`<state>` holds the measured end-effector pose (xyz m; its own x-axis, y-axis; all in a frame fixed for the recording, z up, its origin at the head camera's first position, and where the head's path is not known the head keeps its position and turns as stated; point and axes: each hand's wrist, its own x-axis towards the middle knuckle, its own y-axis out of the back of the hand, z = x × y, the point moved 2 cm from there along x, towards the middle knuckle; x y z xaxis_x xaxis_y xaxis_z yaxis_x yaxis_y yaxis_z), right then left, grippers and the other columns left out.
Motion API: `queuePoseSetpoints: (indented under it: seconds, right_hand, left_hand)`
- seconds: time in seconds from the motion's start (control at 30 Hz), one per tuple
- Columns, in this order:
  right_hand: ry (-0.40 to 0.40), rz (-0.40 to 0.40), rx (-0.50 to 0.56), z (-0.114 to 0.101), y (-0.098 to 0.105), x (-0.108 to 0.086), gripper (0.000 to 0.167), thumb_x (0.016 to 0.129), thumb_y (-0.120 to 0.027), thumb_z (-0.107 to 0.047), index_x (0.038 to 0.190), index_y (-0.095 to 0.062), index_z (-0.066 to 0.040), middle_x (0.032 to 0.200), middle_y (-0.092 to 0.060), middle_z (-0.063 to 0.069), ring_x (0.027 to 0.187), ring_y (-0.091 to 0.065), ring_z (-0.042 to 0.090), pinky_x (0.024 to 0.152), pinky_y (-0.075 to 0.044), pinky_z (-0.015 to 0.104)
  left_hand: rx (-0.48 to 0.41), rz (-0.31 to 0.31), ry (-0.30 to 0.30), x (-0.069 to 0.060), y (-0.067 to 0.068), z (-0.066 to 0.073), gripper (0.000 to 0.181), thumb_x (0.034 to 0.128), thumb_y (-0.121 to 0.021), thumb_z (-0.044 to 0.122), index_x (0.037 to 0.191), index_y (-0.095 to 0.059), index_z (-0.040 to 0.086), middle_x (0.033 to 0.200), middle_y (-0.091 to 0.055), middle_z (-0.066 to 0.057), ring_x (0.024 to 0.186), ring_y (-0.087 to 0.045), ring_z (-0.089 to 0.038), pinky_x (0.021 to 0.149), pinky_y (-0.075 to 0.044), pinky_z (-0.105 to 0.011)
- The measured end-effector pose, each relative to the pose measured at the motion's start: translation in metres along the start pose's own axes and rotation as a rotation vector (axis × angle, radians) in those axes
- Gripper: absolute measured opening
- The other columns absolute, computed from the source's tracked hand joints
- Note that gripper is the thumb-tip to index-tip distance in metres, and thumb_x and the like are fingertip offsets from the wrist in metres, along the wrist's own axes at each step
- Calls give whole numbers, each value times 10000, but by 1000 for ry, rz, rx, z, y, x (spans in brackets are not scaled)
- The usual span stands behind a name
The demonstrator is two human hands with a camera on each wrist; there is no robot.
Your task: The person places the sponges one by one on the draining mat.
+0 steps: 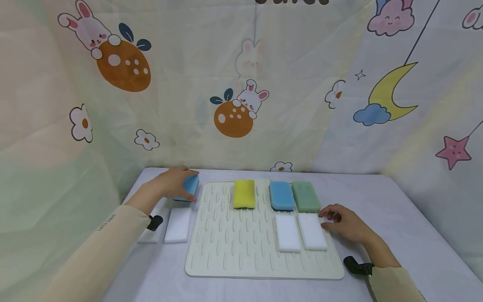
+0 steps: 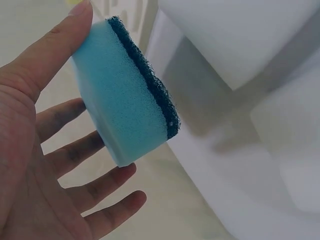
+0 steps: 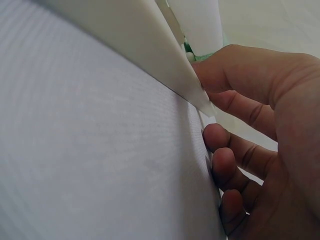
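Left of the cream rectangular ribbed mat (image 1: 234, 243), the left hand (image 1: 170, 182) pinches a blue foam block sponge (image 2: 122, 95), seemingly for control, while the right hand (image 1: 345, 224) touches its right edge, perhaps steadying it, grasp unclear.

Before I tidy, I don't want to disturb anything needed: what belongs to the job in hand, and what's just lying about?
Likely in the job:
blue sponge in the left fingers
ribbed mat
yellow sponge, second blue sponge, green sponge
four white blocks

Apparently just there:
printed backdrop
white tablecloth
black wrist devices
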<state>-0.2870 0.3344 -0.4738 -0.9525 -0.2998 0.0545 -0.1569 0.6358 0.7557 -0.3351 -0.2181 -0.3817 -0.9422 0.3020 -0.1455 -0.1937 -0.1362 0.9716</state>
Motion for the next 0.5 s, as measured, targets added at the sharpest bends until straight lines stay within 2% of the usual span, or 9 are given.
queuePoseSetpoints:
  seconds: [0.3,0.5]
  right_hand:
    - [2,4,3,1,0,0,229,893,-806,-188,1097,-712,-146,972,-583,49,823,-471,112,695,-412,253]
    - [1,2,-1,0,0,0,227,896,-803,-190,1096,-709,-141,970,-581,51,816,-468,113,691,-410,255]
  left_hand:
    - [25,0,-25,2,0,17,996,752,-866,601,1567,-470,186,1605,-428,-172,1426,-456,-431,1109,-435,-643]
    - [57,-1,-18,6,-4,26,988,745,-856,633,1561,-480,222,1577,-466,-140,1403,-471,-409,1093,-451,-640]
